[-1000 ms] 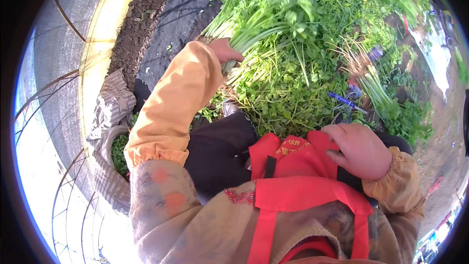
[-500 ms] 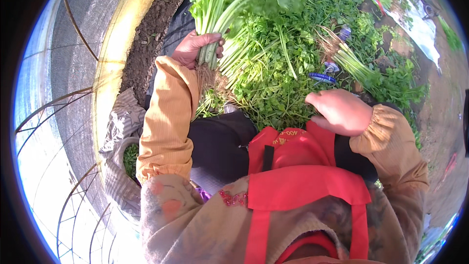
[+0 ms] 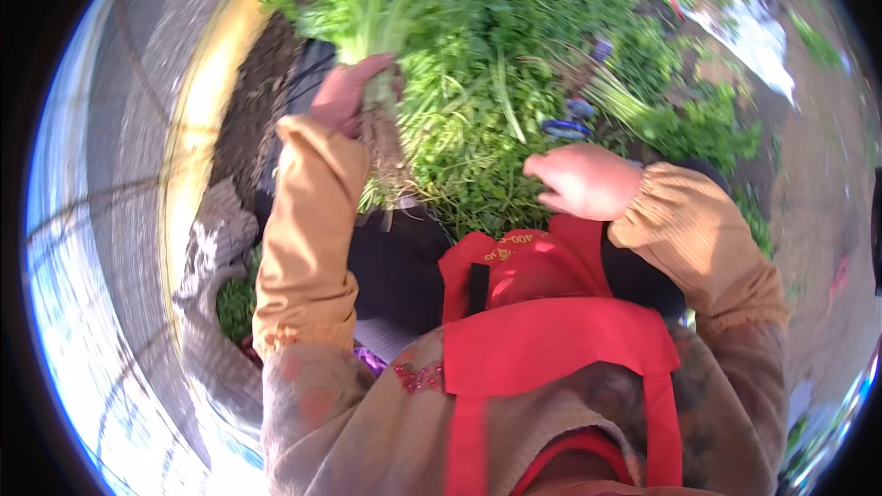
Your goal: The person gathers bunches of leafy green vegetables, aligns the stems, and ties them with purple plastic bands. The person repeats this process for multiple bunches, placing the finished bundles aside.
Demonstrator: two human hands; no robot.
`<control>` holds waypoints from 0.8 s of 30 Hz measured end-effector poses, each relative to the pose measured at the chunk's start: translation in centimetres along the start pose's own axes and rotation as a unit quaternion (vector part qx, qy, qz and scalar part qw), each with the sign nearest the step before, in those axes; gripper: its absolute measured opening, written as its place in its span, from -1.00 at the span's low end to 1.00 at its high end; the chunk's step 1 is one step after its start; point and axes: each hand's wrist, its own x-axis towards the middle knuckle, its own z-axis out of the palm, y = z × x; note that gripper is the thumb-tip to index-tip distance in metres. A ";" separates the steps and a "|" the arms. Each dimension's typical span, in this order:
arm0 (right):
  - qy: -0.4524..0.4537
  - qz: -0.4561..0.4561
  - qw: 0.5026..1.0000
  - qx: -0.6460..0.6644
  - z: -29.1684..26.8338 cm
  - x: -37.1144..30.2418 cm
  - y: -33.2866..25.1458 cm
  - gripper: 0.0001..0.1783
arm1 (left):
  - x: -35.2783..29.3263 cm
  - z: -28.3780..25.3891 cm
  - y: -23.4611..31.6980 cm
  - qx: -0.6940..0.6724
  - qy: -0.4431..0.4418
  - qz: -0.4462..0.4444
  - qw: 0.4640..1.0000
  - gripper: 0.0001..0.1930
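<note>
My left hand (image 3: 342,101) is closed around the base of a celery bunch (image 3: 367,28), stalks and leaves pointing away from me. Its stringy brown roots (image 3: 384,142) hang below the grip on my side. Over my right thigh, my right hand (image 3: 586,182) is curled with its thumb toward the left; whatever it may hold is hidden. A wide heap of cut greens (image 3: 478,119) lies between and beyond both hands. Just past my right hand are a blue ring-shaped item (image 3: 565,129) and another rooted bunch (image 3: 625,101) lying on its side.
At my left side sits a striped cloth sack (image 3: 197,298) with green leaves inside. Beyond it a yellow-edged sheet wall (image 3: 197,101) with metal hoops curves along a strip of soil. A white sheet (image 3: 758,46) lies on the ground at far right. My red apron (image 3: 560,335) covers my lap.
The view has shifted, so most things sit further left. The celery bunch stays in my left hand, its leaves now more spread and blurred. My right hand remains curled over my lap.
</note>
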 end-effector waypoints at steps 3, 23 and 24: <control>0.059 0.048 0.997 0.028 -0.9 0.6 -0.4 -0.67 | -1.5 2.0 -0.7 -0.103 -0.035 -0.010 0.994 -0.77; 0.162 -0.073 0.784 0.594 -1.3 10.2 -5.9 -0.71 | -10.3 -0.1 -0.6 -0.017 -0.263 0.169 0.950 -0.25; 0.142 -0.055 0.776 0.612 -1.6 10.1 -6.1 -0.72 | -9.6 0.1 -1.4 0.046 -0.106 0.209 0.971 -0.33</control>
